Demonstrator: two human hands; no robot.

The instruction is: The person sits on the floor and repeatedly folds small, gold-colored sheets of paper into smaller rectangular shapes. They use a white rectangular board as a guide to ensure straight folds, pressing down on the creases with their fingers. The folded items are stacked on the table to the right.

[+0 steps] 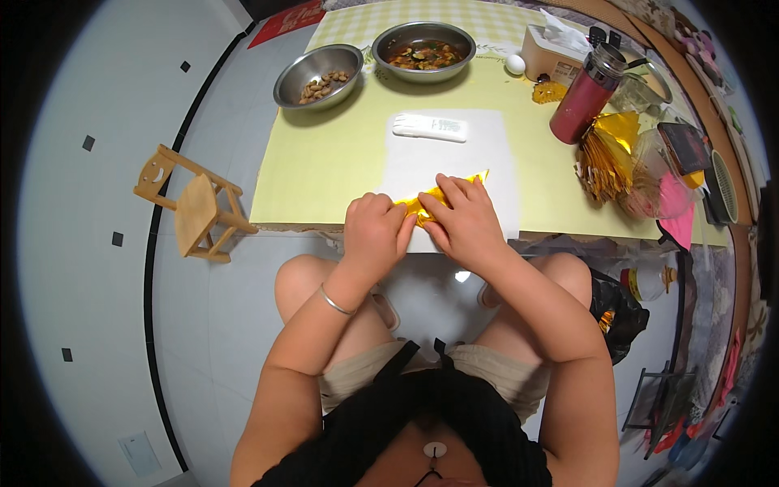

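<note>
Left hand [375, 231] and right hand [464, 221] both pinch gold foil paper [442, 195] at desk [324, 162] edge, frame centre; long axis lower left to upper right, tip pointing upper right.

Worn on the head, looking steeply down, close over the lap; table [324, 170] toward twelve o'clock. Fisheye, edges bending at the rim.

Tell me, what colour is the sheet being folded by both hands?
Shiny gold, a thin crinkled foil sheet; the head view shows it best.
</note>
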